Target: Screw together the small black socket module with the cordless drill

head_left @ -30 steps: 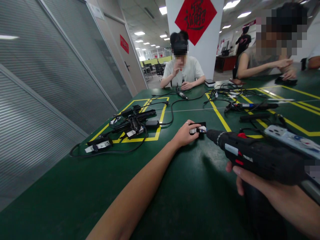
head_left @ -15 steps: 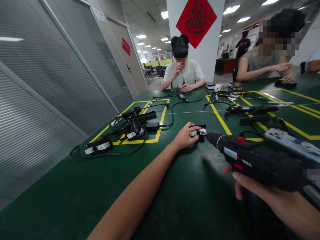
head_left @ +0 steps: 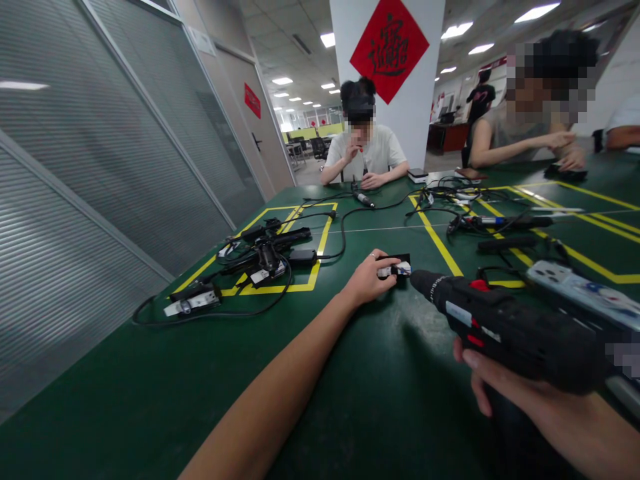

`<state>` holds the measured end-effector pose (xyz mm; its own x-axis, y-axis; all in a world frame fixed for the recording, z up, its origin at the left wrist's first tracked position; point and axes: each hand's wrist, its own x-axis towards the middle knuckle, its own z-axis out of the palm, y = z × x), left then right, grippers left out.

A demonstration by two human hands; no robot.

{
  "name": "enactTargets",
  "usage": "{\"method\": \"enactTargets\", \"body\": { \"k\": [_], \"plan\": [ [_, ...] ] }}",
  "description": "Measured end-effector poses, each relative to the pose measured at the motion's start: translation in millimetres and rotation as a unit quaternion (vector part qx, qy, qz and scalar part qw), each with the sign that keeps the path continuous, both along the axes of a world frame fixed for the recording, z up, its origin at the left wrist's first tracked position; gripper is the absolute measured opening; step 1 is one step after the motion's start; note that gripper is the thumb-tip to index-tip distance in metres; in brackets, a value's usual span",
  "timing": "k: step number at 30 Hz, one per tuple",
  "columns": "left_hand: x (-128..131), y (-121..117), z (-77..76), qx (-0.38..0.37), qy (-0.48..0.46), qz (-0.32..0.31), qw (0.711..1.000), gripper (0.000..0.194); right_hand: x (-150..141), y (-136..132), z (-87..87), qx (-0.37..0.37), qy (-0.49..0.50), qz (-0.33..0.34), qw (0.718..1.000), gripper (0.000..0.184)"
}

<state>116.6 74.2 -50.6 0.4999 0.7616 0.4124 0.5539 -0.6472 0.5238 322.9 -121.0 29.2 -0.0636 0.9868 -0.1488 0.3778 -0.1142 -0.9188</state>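
Note:
My left hand (head_left: 369, 280) reaches out over the green table (head_left: 150, 373) and pinches a small black part with a white label (head_left: 395, 265), holding it down on the surface. My right hand (head_left: 505, 393) grips a black electric screwdriver with red marks (head_left: 505, 327). The tool lies nearly level and its tip points left at the small part, just short of it or touching it. A phone (head_left: 580, 287) is fixed on top of the tool.
A pile of black adapters and cables (head_left: 260, 257) lies in a yellow-taped box at the left. More cables and tools (head_left: 495, 223) are strewn at the right. Two people sit at the far side, a third arm shows at the right edge.
The view has shifted slightly. My left hand stays on the small part and the screwdriver's tip stays by it, with hardly any movement.

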Motion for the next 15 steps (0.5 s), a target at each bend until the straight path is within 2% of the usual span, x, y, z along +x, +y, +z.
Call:
{"method": "enactTargets", "body": {
  "k": [3,6,15],
  "plan": [
    [0.1,-0.6,1.1,0.000,-0.001,-0.001,1.000,0.042,-3.5,-1.9,-1.9,0.010,0.038,-0.039,0.998,0.023],
    [0.0,-0.6,1.6,0.000,0.000,-0.004,1.000,0.042,-6.2,-3.0,-1.7,0.019,0.056,-0.056,0.997,0.021],
    [-1.8,-1.2,3.4,-0.002,0.011,-0.001,1.000,0.041,-3.0,2.8,-3.9,0.026,0.046,0.015,0.998,0.023]
  ]
}}
